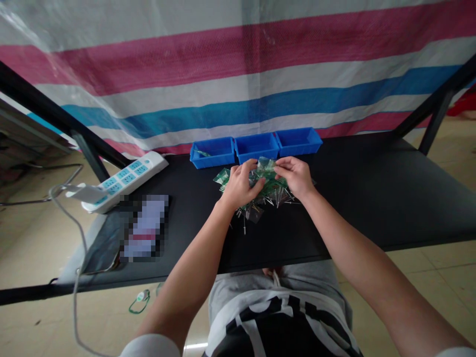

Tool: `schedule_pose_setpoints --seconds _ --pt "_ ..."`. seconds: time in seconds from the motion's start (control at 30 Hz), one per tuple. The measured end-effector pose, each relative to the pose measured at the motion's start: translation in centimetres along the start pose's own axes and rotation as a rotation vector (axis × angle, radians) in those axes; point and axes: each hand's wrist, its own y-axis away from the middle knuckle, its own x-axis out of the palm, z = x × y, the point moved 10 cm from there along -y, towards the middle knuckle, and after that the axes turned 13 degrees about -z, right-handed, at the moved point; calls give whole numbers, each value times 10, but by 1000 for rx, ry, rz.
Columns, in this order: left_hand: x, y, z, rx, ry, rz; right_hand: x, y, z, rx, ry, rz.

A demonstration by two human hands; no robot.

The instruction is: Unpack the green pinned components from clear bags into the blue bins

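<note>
A loose pile of small clear and green zip bags (273, 187) lies on the black table, mixed with thin metal pins that look like blind rivets (278, 198). My right hand (295, 174) pinches the edge of one small plastic bag (267, 164) at the back of the pile. To its left, my left hand (241, 184) rests over the heap, thumb and curved fingers apart, and its fingertips are partly hidden among the bags. Behind the hands stand three blue bins in a row: a left bin (213, 161) with a small green packet in it, a middle bin (256, 154) and a right bin (299, 148).
A white power strip (126, 181) with a plugged-in adapter and grey cable (80, 233) lies at the left. Near it are a blurred phone-like item (146, 228) and a dark flat pouch (106, 243). Striped sheeting (238, 74) hangs behind the table (372, 198).
</note>
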Motion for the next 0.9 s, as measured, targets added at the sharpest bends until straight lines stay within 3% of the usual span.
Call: schedule_pose_setpoints --seconds 0.17,0.33,0.43,0.57,0.63,0.73,0.9 --pt "-10 -1 -4 13 14 -133 8 5 -8 162 -189 29" --pt "-11 -1 2 -23 29 -189 14 8 -10 166 -182 76" --pt "-7 -1 2 5 32 -170 16 10 1 3 -12 112" --pt "-7 0 -6 103 29 -165 22 24 43 -484 320 163" --pt "-9 0 -7 116 30 -182 24 33 57 -656 397 165" --pt "-11 1 -8 111 46 -196 25 39 64 -731 422 163" --pt "-11 1 -10 100 104 -178 28 38 57 -680 425 186"
